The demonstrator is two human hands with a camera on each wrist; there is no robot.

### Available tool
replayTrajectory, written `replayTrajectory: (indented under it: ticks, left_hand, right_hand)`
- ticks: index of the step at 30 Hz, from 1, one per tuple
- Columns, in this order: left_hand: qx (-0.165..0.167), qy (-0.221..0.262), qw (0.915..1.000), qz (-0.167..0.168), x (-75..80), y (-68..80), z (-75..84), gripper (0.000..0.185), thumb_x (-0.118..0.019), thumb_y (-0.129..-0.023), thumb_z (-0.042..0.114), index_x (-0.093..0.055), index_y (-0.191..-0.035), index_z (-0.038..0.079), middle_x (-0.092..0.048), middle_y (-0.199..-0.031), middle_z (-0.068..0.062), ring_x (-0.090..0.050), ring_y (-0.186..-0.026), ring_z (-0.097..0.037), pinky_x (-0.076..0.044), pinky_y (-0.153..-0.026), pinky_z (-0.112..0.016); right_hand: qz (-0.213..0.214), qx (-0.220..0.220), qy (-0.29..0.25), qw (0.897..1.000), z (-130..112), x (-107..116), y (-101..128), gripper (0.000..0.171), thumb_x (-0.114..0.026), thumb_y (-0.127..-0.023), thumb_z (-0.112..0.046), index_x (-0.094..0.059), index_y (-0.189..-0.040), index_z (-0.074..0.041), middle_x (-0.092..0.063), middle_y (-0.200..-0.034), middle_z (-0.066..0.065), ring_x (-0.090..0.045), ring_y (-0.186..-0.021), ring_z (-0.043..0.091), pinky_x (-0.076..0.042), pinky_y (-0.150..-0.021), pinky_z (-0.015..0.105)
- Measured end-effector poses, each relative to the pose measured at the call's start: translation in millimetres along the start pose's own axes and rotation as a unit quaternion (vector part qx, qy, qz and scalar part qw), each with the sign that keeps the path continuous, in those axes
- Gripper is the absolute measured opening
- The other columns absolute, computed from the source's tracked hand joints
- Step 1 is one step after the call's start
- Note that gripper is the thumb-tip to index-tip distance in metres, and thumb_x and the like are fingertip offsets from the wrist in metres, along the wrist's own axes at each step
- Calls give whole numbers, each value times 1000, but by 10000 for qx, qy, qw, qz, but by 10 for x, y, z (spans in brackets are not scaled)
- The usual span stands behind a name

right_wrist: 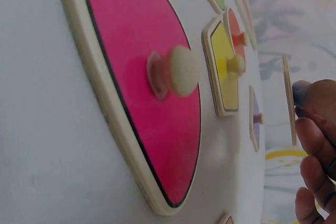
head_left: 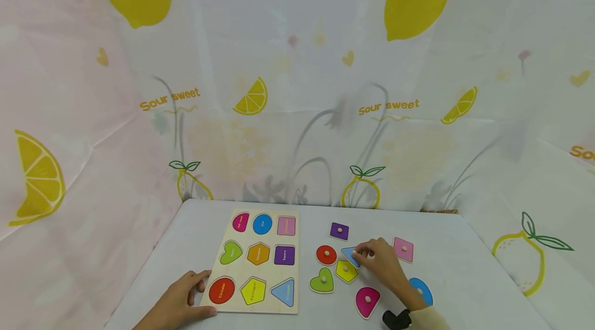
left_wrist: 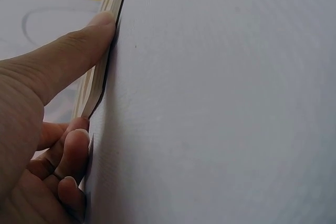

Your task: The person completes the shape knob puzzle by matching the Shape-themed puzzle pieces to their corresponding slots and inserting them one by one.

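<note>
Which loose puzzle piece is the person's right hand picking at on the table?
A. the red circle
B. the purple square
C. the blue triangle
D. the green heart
C. In the head view the right hand has its fingertips on the blue triangle, while the red circle, green heart and purple square lie untouched around it.

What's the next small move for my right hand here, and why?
Probably lift the blue triangle piece: your right hand already has its fingers at the peg, your left hand steadies the puzzle board, and the board's triangle slot looks unfilled.
</note>
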State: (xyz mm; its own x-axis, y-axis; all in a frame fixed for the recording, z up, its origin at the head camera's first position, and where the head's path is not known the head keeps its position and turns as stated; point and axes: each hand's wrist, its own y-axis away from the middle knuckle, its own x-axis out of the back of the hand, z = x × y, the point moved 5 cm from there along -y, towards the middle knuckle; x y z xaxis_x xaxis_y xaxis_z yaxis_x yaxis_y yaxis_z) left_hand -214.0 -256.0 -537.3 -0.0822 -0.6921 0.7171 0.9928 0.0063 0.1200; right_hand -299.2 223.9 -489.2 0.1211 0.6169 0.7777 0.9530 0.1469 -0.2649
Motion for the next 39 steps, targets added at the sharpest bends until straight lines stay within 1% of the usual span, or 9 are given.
replayTrajectory:
  ticks: [9, 13, 20, 23, 31, 39]
  left_hand:
    - [67, 19, 10000, 27, 3, 12, -6, 102, -100, -55, 41, -60, -139, -1, -48, -90, 1, -46, -70, -17, -44, -58, -25]
    - [52, 34, 10000, 20, 0, 12, -13, 101, -100, -55, 40, -61, -138, -1, -47, -90, 0, -46, -70, -17, -44, -58, -25]
    - [52, 78, 10000, 5, -7, 9, -19, 100, -100, -55, 39, -61, -138, -1, -48, -90, 0, -46, -70, -18, -44, -58, -24]
    - [77, 86, 9999, 3, -10, 5, -20, 102, -100, -54, 40, -61, -139, 0, -48, -90, 0, -46, -70, -18, -45, -58, -24]
    - [76, 56, 10000, 12, -3, 3, -13, 101, -100, -55, 40, -61, -139, 0, -48, -90, 1, -46, -70, -18, -45, -58, -24]
    - [6, 66, 10000, -25, -10, 7, -12, 100, -100, -57, 40, -60, -139, -1, -48, -91, 1, -46, -70, -17, -44, -58, -24]
  right_hand:
    - [27, 500, -103, 9987, -163, -63, 63, 5, -84, -87, -21, -79, -88, -21, -53, -67, -20, -48, -78, 8, -44, -71, 26]
    - [-87, 550, -149, 9983, -232, -95, 85, 5, -83, -88, -22, -78, -88, -23, -53, -68, -21, -48, -78, 8, -44, -71, 26]
    - [-353, 493, -151, 9980, -325, -175, 105, 6, -81, -90, -26, -77, -87, -26, -52, -68, -21, -49, -81, 10, -43, -72, 25]
    - [-415, 591, -164, 9973, -366, -211, 119, 7, -81, -90, -28, -76, -86, -26, -52, -68, -21, -50, -80, 12, -43, -72, 25]
    - [-515, 916, -319, 9940, -467, -293, 154, 9, -80, -91, -30, -76, -86, -24, -52, -70, -21, -48, -81, 8, -44, -71, 25]
    - [-726, 965, -463, 9916, -584, -385, 177, 7, -81, -90, -31, -77, -89, -25, -53, -75, -20, -47, -81, 8, -45, -72, 25]
